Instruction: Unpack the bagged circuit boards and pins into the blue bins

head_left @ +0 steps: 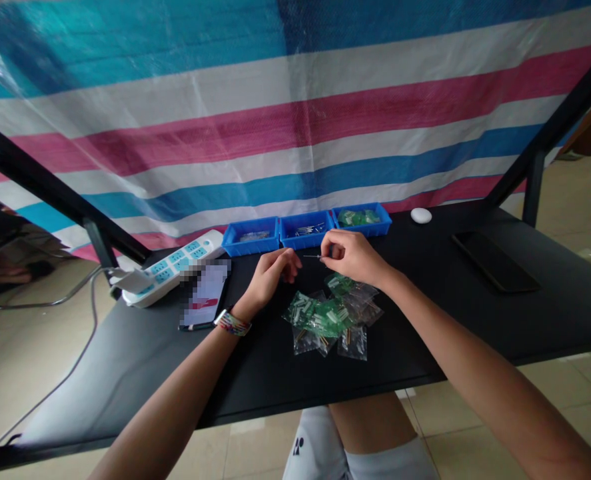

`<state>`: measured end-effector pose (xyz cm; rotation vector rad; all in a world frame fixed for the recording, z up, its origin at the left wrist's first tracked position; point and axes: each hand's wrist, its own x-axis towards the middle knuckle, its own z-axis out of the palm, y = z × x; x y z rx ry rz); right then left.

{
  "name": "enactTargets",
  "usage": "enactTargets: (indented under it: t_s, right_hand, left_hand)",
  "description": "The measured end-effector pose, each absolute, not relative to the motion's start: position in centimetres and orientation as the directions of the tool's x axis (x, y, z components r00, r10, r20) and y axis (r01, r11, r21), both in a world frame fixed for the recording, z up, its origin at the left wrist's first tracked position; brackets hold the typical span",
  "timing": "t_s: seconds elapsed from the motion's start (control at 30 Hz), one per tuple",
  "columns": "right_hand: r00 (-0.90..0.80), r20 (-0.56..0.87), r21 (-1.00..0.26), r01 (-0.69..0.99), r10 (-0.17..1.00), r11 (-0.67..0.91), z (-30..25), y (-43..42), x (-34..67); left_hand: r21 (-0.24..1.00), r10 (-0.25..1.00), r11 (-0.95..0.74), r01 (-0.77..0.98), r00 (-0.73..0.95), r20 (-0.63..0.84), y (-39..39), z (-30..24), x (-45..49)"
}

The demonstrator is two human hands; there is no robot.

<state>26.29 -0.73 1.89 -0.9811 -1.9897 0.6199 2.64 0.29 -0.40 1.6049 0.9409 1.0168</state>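
Observation:
My right hand (pixel 352 255) pinches a thin metal rod (pixel 312 257), which points left toward my other hand. Close by on the left, my left hand (pixel 274 270) is closed with its fingers curled; whether anything is in them is hidden. Just behind both hands stand three blue bins: the left bin (pixel 226 241) has small clear-looking pieces, the middle bin (pixel 284 237) thin metal rods, and the right bin (pixel 386 218) green packets. In front of my hands lies a pile of green packets (pixel 320 315) and clear plastic bags (pixel 354 343), some with brass-coloured pieces inside.
A white power strip (pixel 175 265) with a plug and cable lies at the left, beside a lit phone (pixel 210 293). On the right are a round white object (pixel 421 215) and a dark phone (pixel 495 261). A striped sheet (pixel 295 120) hangs behind the black table (pixel 400 347).

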Motion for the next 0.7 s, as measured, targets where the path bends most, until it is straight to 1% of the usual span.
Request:
enactTargets:
  t_s: [0.23,0.37,0.43,0.5,0.57,0.63,0.7]
  right_hand:
    - [-0.432,0.489,-0.631,0.425,0.758,0.649,1.4,-1.3,25.4]
    - [-0.421,0.515,-0.621,0.417,0.747,0.663,1.3,-1.4,25.2]
    - [-0.393,0.513,-0.653,0.398,0.763,0.644,1.2,-1.3,25.2]
    - [-0.355,0.484,-0.712,0.371,0.800,0.596,1.1,-1.2,25.1]
    - [-0.318,0.415,-0.802,0.315,0.852,0.508,0.9,-1.0,25.0]
    - [-0.300,0.317,-0.892,0.226,0.900,0.390,0.6,-0.8,24.9]
    - [-0.293,0.238,-0.946,0.144,0.926,0.289,0.3,-0.6,24.7]
  left_hand:
    - [0.973,0.890,-0.180,0.146,0.445,0.098,-0.2,-0.1,3.1]
    - [0.973,0.891,-0.175,0.149,0.445,0.092,-0.4,0.1,3.2]
    - [0.974,0.896,-0.186,0.128,0.428,0.115,-0.4,0.1,3.3]
    - [0.973,0.902,-0.205,0.104,0.407,0.147,-0.4,0.1,3.2]
    - [0.969,0.903,-0.230,0.092,0.392,0.177,-0.4,0.1,3.2]
    - [0.963,0.902,-0.252,0.092,0.384,0.200,-0.4,0.1,3.2]
    - [0.960,0.899,-0.266,0.092,0.384,0.212,-0.4,0.2,3.2]
